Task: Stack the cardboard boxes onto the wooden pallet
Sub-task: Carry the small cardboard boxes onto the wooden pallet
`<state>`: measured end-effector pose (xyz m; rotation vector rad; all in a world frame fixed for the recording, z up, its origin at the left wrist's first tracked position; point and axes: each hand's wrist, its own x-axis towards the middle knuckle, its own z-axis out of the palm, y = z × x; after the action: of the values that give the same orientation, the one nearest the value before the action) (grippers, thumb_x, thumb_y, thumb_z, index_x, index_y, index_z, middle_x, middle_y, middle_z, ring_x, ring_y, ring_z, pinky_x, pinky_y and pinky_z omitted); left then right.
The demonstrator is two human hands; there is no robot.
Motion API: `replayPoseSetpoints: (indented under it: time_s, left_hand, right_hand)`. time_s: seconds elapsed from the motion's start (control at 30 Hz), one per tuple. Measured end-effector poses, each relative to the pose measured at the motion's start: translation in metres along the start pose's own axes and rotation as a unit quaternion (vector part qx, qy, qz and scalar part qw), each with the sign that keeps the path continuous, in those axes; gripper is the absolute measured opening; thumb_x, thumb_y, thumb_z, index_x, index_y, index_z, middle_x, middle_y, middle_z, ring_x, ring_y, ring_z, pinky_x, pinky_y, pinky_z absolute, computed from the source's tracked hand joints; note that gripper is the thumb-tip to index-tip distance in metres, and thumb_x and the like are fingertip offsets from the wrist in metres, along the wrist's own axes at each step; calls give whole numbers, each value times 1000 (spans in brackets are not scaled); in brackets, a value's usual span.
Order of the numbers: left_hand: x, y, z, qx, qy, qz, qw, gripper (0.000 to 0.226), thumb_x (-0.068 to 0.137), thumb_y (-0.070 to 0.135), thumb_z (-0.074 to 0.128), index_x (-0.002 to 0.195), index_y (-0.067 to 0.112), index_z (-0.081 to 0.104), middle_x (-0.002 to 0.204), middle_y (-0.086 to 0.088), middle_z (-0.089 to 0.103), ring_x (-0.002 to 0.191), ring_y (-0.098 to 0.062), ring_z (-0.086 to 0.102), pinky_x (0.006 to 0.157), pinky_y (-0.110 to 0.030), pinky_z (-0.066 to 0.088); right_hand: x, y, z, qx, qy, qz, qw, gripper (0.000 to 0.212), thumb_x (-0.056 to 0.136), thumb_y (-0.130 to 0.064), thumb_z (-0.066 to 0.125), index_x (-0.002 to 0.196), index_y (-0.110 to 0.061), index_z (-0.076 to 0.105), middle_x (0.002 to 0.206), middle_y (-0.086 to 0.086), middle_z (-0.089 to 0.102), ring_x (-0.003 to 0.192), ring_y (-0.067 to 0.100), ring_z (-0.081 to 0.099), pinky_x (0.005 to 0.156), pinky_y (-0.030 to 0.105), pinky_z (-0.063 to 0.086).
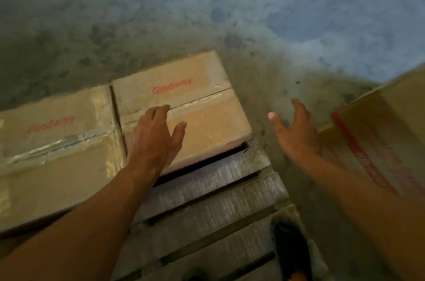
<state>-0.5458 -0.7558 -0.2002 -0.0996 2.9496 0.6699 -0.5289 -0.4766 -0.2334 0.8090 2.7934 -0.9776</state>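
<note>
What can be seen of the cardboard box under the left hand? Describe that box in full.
The cardboard box is plain brown, sealed along its top seam with clear glossy tape, and printed "Glodway" in red. It lies flat on the wooden pallet, at its far right corner, close against a second like box on its left. Its top looks slightly creased. The left hand rests open on its near edge; the right hand is clear of it.

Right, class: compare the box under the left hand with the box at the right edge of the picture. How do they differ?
1. The box under the left hand sits on the wooden pallet; the right-edge box appears to be off the pallet, beside it.
2. The left hand rests flat on the first; the right hand is open near the second, contact unclear.
3. The first shows a red logo; the second shows a red stripe.

Both are brown cardboard.
</note>
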Motion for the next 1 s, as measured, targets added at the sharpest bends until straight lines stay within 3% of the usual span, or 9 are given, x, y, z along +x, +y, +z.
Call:
replayPoseSetpoints:
  time_s: [0.17, 0.33, 0.53, 0.73, 0.87, 0.93, 1.0]
  left_hand:
    - [21, 95, -1, 2, -31, 116, 993, 58, 95, 40, 59, 142, 8, 49, 141, -16, 53, 127, -34, 49, 105, -42, 37]
    - [13, 197, 43, -13, -85, 199, 976, 56, 94, 40, 61, 140, 9, 51, 136, -18, 55, 119, -35, 54, 98, -43, 44]
    - [-11, 311, 123, -17, -144, 266, 953, 58, 92, 41, 61, 141, 14, 49, 139, -14, 52, 120, -34, 54, 98, -41, 42]
    - [-2, 395, 193, -36, -151, 257, 954, 76, 89, 47, 67, 148, 10, 37, 149, -15, 41, 133, -33, 43, 106, -44, 38]
    - [26, 427, 225, -17, -154, 219, 963, 92, 81, 55, 71, 150, 8, 32, 152, -15, 39, 137, -35, 39, 109, -46, 34]
    - [39, 435, 239, -30, -181, 184, 966, 97, 79, 61, 70, 151, 10, 31, 152, -14, 41, 136, -35, 42, 106, -46, 37]
    - [47, 437, 251, -68, -220, 147, 962, 92, 77, 64, 70, 146, 12, 39, 139, -12, 54, 123, -33, 54, 93, -40, 44]
  right_hand:
    - [-11, 58, -88, 6, 106, 75, 992, 72, 94, -54, 56, 154, -22, 32, 156, 11, 36, 142, 33, 34, 112, 46, 34]
    - [-28, 142, -164, 3, 213, 159, 964, 67, 94, -46, 59, 150, -16, 38, 151, 15, 42, 136, 35, 41, 110, 43, 34]
    - [-45, 246, -212, 70, 225, 306, 922, 68, 96, -48, 55, 152, -18, 33, 154, 13, 38, 137, 36, 40, 109, 49, 37]
    - [-45, 307, -210, 168, 189, 427, 868, 64, 97, -55, 49, 134, -2, 52, 135, 21, 56, 121, 39, 53, 98, 42, 43]
    - [-26, 323, -201, 257, 159, 452, 839, 71, 93, -64, 46, 124, -2, 61, 127, 22, 62, 115, 39, 57, 98, 44, 46]
    - [-14, 326, -199, 291, 182, 465, 816, 74, 91, -67, 48, 126, -3, 61, 128, 21, 62, 116, 38, 57, 100, 45, 46]
    - [-6, 327, -195, 316, 217, 475, 792, 74, 90, -65, 51, 127, -2, 60, 129, 21, 61, 117, 38, 57, 100, 42, 46]
